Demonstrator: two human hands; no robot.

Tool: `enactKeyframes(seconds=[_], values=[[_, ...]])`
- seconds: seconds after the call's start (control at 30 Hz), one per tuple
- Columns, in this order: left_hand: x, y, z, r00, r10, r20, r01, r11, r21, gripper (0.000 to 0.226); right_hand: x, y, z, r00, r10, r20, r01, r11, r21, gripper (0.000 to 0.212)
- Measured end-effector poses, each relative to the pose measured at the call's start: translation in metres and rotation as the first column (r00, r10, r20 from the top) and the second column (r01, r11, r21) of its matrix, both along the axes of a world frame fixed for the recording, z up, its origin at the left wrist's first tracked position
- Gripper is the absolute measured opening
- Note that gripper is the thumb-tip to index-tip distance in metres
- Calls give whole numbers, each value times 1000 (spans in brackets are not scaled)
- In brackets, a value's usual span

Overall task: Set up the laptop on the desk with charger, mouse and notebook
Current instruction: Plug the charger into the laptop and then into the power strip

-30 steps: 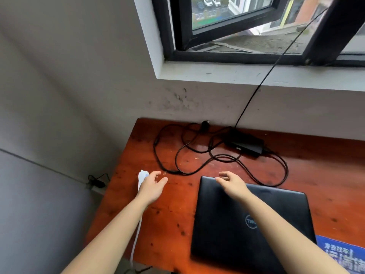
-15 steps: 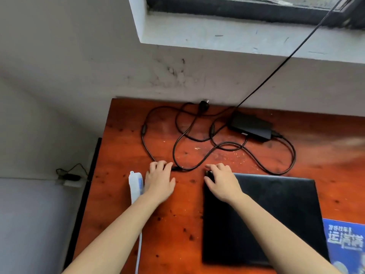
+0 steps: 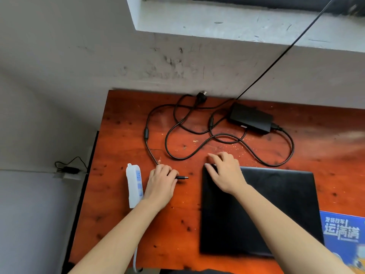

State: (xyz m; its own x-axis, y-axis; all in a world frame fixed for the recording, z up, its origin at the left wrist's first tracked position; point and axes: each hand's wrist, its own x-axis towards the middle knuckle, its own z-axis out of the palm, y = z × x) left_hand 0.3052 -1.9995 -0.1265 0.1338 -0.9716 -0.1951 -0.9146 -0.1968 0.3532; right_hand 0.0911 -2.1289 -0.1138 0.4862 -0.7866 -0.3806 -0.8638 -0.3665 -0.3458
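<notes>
Soft even daylight, faint shadows, wide-angle bending at the edges (slight blur lower right).

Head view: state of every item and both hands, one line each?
laptop: lid closed, flat on the desk.
charger connector: unplugged, tip pointing toward the laptop.
charger brick: lying on the desk, cable loose in loops.
wall plug: unplugged, at the desk's back edge.
power strip: on the desk, nothing plugged in.
left hand: closed on the charger connector.
right hand: open, resting on the laptop's back left corner.
</notes>
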Motion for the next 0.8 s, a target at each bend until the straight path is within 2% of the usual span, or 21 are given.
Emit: enactKeyframes(seconds=[0.07, 0.17, 0.3, 0.5, 0.63, 0.8], values=[[-11, -2, 2, 999, -22, -40, 20, 999, -30, 16, -26, 12, -7, 999, -29, -19, 27, 994, -102, 50], [-31, -5, -2, 995, -15, -94, 9, 998, -66, 17, -52, 26, -19, 999, 26, -44, -34, 978, -204, 56], [-49, -9, -11, 992, 30, -126, -46, 991, -128, 28, -52, 30, -30, 999, 27, -43, -38, 964, -262, 57], [-61, -6, -34, 980, 110, -168, -147, 962, -232, 27, -58, 32, -42, 1000, 18, 23, -9, 941, -337, 52], [-63, 1, -45, 984, 116, -137, -157, 924, -347, 22, -57, 31, -41, 999, 19, 49, 0, 933, -360, 51], [-68, 6, -58, 980, 186, -64, -196, 900, -390, 21, -59, 36, -45, 998, 7, 69, 19, 928, -372, 51]])
